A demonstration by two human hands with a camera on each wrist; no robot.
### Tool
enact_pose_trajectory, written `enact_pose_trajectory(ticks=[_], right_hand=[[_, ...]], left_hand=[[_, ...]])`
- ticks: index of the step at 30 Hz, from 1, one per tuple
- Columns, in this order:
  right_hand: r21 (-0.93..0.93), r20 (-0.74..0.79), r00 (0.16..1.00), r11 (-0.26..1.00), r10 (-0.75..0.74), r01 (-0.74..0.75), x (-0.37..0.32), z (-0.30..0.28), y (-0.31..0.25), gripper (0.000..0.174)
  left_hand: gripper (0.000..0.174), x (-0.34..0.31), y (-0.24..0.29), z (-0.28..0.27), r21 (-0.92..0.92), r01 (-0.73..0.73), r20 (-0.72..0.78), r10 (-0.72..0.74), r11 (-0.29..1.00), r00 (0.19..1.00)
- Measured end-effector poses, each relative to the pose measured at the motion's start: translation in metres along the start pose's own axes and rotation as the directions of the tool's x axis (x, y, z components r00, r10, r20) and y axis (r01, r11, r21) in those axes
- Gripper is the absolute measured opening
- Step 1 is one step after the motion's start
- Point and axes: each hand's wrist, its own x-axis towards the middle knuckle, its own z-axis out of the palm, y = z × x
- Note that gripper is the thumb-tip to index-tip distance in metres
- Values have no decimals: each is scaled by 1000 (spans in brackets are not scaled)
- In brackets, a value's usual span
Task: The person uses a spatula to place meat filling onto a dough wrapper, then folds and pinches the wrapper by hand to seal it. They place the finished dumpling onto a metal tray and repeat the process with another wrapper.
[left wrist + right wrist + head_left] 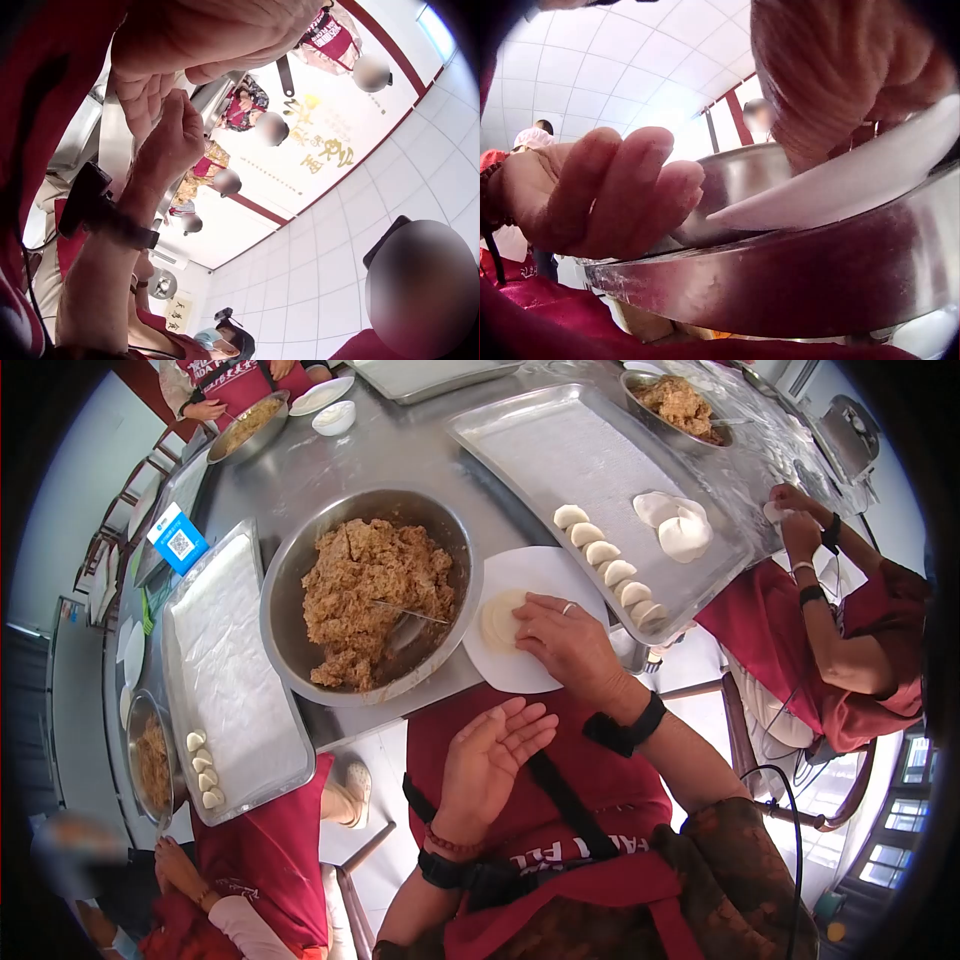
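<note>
A few round dumpling wrappers (497, 622) lie on a white plate (512, 672) at the table's edge. My right hand (572, 645), with a ring on one finger, reaches over the plate and pinches a wrapper at its right edge with curled fingers. In the right wrist view that hand (847, 82) comes down over the plate, its fingertips hidden. My left hand (495, 755) is held palm up in front of the apron, fingers loosely extended, holding nothing. Left of the plate is a steel bowl (282, 650) of minced filling (365, 575), with a metal utensil (412, 610) stuck in it.
A metal tray (530, 450) at the right bears a row of folded dumplings (602, 553) and loose wrappers (684, 536). Another tray (225, 650) at the left has several small dumplings (204, 770). A QR-code sign (178, 540) stands behind it. People in red aprons work on both sides.
</note>
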Motion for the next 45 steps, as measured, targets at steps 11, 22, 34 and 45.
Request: enact_pose_trajectory(ticks=[11, 22, 34, 45], right_hand=[[833, 249, 770, 275, 587, -479, 3, -31, -13, 12], [631, -9, 949, 739, 314, -238, 9, -26, -60, 26], [273, -160, 985, 955, -70, 112, 81, 15, -70, 27], [436, -145, 988, 899, 45, 23, 79, -27, -98, 13]], left_hand=[[47, 4, 14, 18, -123, -7, 35, 11, 992, 999], [37, -18, 26, 6, -129, -232, -9, 233, 964, 973], [33, -48, 50, -16, -202, -322, -119, 303, 925, 945], [35, -53, 60, -33, -166, -372, -184, 342, 913, 922]])
